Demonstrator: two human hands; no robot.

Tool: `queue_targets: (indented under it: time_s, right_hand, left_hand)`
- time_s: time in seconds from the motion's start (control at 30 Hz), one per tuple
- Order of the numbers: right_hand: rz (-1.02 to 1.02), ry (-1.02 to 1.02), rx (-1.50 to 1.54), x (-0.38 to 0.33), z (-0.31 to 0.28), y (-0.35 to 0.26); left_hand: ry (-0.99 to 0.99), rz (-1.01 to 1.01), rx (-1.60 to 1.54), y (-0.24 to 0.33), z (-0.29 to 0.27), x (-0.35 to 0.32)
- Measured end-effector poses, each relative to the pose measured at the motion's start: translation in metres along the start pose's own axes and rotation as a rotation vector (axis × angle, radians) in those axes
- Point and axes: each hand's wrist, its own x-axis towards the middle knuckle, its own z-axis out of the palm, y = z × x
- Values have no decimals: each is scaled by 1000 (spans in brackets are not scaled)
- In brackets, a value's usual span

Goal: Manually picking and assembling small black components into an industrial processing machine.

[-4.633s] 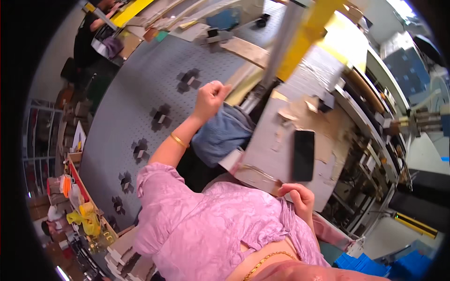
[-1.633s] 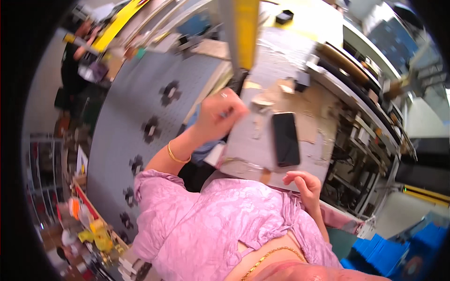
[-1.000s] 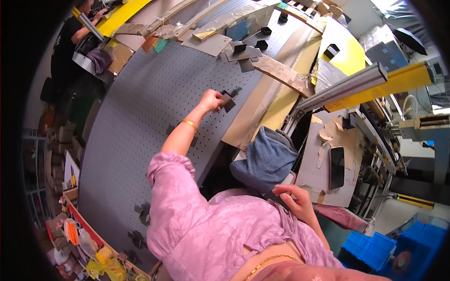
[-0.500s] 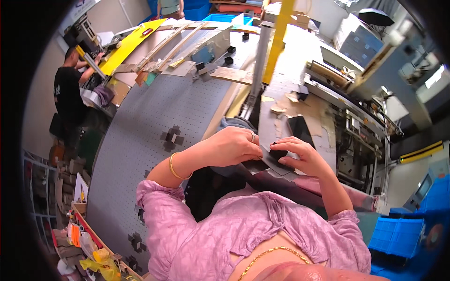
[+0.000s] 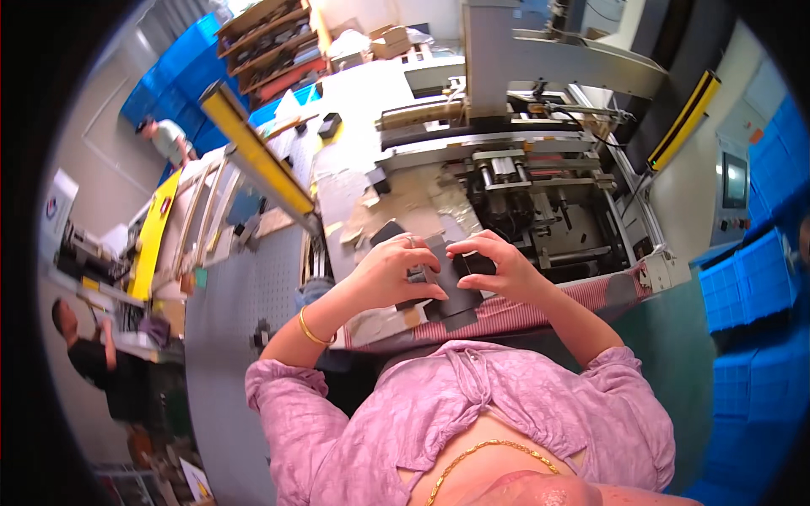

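While both our forearms reach forward over the cluttered worktop (image 5: 341,255), our left hand (image 5: 401,271) and right hand (image 5: 496,268) face each other with a dark grey flat piece (image 5: 456,304) between them. It lies near the front edge of the worktop, its arms spreading out like a cross, just behind a red striped cloth (image 5: 540,315). The fingers of our right hand grasp a small black box (image 5: 475,266), thumb on the near side and forefinger on the far side. Our left fingers curl over a greyish part at the flat piece's left side, and we cannot tell whether they grip it or only touch it. A gold bracelet (image 5: 311,327) circles our left wrist. Beyond that hand, a black phone (image 5: 386,231) shows partly, near torn brown cardboard (image 5: 412,207) and another dark box (image 5: 377,180). To our left stands a perforated grey board (image 5: 229,308); to our right, a metal machine (image 5: 515,173) and blue crates (image 5: 736,291). A person in black (image 5: 94,358) is well apart at far left.
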Motion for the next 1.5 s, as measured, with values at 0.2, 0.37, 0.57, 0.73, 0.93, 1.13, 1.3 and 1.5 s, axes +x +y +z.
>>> queue_targets:
  time_s: [0.2, 0.37, 0.57, 0.73, 0.93, 1.13, 1.3, 1.5]
  right_hand:
    - [30, 167, -136, 13, -35, 42]
    - [-41, 259, -378, 40, -68, 81]
    - [3, 247, -375, 110, -156, 112]
    - [269, 165, 313, 195, -228, 230]
    - [22, 187, -184, 248, -280, 236]
    - [-85, 567, 336, 255, -243, 190]
    - [33, 280, 207, 107, -50, 97]
    - [531, -159, 634, 21, 98, 26]
  left_hand:
    - [195, 40, 35, -46, 23, 55]
    - [380, 73, 35, -80, 28, 104]
    - [430, 13, -178, -126, 0, 200]
    - [423, -164, -665, -211, -21, 312]
    - [503, 69, 77, -224, -60, 372]
    - [736, 113, 45, -204, -50, 350]
    - [448, 421, -253, -130, -30, 146]
    - [907, -447, -363, -144, -18, -137]
